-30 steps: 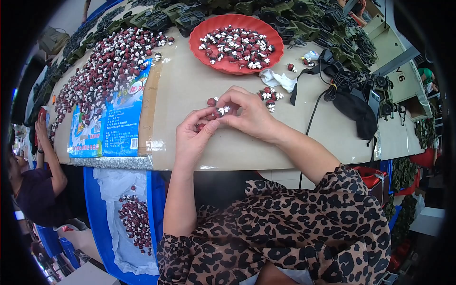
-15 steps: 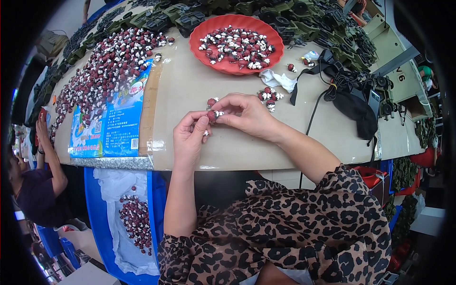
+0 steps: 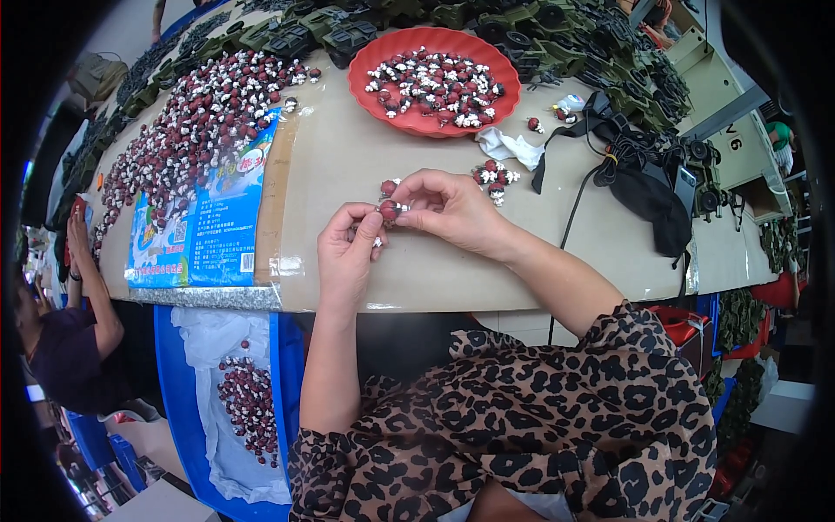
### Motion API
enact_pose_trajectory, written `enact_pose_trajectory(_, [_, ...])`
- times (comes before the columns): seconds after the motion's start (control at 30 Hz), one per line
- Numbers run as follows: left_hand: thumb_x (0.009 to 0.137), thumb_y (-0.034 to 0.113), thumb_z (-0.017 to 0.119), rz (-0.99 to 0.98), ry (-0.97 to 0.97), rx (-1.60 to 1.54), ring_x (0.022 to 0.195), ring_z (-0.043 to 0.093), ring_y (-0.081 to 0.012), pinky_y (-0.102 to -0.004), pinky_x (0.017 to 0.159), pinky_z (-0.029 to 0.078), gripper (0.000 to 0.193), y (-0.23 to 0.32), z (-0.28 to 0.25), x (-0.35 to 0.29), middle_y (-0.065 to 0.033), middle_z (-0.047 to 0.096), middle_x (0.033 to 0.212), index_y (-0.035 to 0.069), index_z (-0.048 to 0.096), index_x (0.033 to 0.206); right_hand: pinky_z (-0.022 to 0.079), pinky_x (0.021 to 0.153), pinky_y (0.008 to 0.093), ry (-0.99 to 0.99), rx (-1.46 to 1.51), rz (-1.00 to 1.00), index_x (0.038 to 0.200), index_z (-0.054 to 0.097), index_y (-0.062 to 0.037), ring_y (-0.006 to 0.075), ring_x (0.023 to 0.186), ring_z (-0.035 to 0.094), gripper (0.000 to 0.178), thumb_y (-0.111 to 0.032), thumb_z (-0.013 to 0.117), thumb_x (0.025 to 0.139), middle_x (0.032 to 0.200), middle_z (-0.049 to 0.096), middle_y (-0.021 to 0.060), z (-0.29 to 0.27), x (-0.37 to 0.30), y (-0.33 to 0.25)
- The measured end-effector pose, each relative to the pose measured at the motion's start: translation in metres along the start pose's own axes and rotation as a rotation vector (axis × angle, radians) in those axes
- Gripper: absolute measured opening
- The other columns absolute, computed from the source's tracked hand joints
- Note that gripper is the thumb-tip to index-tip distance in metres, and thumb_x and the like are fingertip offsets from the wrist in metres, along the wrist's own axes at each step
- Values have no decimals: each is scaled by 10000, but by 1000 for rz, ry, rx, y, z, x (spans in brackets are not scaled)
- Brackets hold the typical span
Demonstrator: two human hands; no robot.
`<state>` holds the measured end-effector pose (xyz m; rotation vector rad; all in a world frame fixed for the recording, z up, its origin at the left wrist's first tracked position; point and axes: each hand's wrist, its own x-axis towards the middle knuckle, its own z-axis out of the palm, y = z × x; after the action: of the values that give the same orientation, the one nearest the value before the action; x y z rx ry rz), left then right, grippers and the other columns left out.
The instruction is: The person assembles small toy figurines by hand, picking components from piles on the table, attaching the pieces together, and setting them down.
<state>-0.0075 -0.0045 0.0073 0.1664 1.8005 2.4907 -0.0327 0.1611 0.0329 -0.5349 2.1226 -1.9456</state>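
My left hand (image 3: 346, 252) and my right hand (image 3: 459, 210) meet over the near middle of the table. Between their fingertips they pinch a small dark-red piece with black and white parts (image 3: 390, 210); its exact kind is too small to tell. A white tip of another such piece (image 3: 377, 242) shows at my left fingers. Just beyond my hands lies one more red-and-white piece (image 3: 389, 186), partly hidden. Right of my right hand sits a small cluster of these pieces (image 3: 496, 177). Further off, a red scalloped plate (image 3: 359, 93) holds many like them.
A big heap of the pieces (image 3: 196, 130) covers the left, partly over a blue printed sheet (image 3: 222, 235). Olive-green toy vehicles (image 3: 565, 43) line the back. Black straps and cables (image 3: 635, 165) lie right. A blue bin (image 3: 291, 383) stands below the edge; a person (image 3: 70, 348) sits left.
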Motion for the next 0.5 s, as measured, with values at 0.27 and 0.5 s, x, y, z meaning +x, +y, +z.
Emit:
enact_pose_trajectory(0.27, [835,108,536,-6,4,-11,589,466,-28,-149,472,335,79,0,1,0,5,547,714,30,540,841,434,591,179,4,-11,-14,910,564,2,28,662,513,194,-38,629,732,802,587,14,1,0,1])
enact_pose_trajectory(0.5, [878,185,472,16,37,-91,568,441,-44,-165,470,328,173,2,1,1,-21,531,703,25,518,833,469,526,185,-77,397,325,928,558,23,61,586,553,187,-125,565,814,750,598,52,-1,4,1])
